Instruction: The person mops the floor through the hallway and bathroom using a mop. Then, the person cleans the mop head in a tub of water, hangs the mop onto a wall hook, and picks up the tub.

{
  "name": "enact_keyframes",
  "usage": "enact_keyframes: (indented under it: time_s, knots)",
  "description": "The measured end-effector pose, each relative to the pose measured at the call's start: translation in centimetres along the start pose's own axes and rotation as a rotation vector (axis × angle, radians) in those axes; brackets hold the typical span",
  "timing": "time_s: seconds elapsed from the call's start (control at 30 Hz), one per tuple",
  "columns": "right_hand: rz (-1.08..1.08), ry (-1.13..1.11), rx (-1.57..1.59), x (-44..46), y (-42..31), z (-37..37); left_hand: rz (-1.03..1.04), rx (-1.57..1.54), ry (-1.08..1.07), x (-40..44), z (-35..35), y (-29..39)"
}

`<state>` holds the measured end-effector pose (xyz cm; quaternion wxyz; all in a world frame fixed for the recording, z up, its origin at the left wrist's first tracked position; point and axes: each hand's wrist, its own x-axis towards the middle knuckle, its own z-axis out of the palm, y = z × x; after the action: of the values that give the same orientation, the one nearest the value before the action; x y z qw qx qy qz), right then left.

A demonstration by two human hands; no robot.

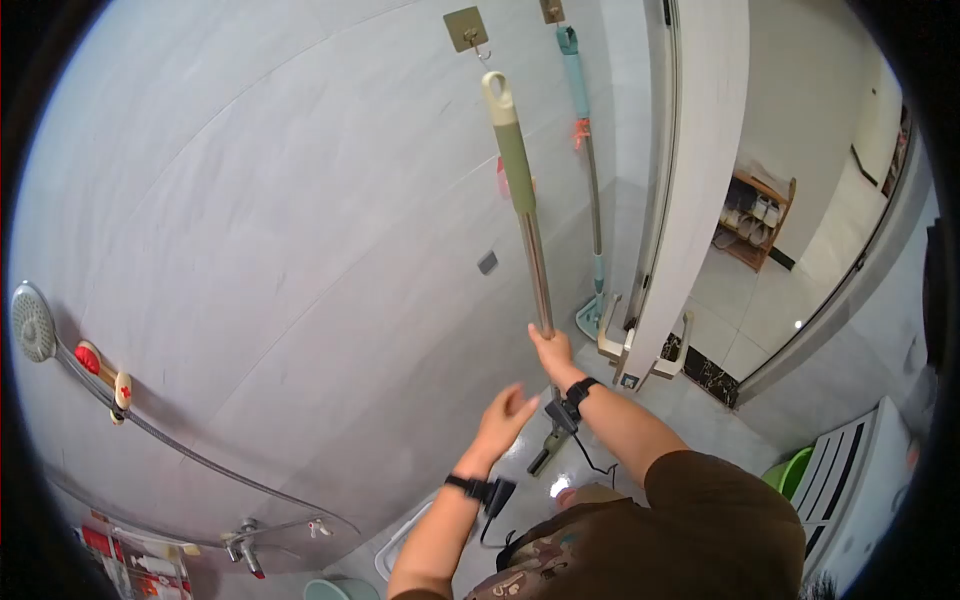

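My right hand (553,354) is closed around the steel pole of a long-handled mop (516,165), which has a green grip and a cream loop at its top. The pole stands nearly upright, and its loop is just under a wall hook (468,35). Down on the floor, a green and dark head (547,453) seems to belong to this pole; my arms partly hide the join. My left hand (507,418) is open below and left of the pole, slightly blurred, apart from it and holding nothing. Black straps with small boxes circle both wrists.
A teal flat mop (594,200) hangs in the corner beside the door frame (690,200). At left are a shower head (35,325), its hose and a tap (245,548). A green bucket (790,472) and a white appliance stand right; a shoe rack (752,220) is beyond the doorway.
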<state>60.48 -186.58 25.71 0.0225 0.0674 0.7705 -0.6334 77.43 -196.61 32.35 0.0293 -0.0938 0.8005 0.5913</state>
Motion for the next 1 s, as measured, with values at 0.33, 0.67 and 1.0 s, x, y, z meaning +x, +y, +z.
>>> enact_keyframes:
  time_s: [0.33,0.67,1.0]
  knots:
    - [0.002,0.048,-0.141,7.0,-4.5,-0.2,-0.943,-0.206,0.459,-34.4,-7.4,-28.0]
    - [0.030,-0.054,-0.222,12.5,-2.4,1.7,-1.097,-0.437,0.541,-34.0,-6.2,-28.3]
    - [0.067,-0.129,-0.190,15.3,-2.2,1.5,-1.105,-0.507,0.559,-34.8,-4.8,-27.8]
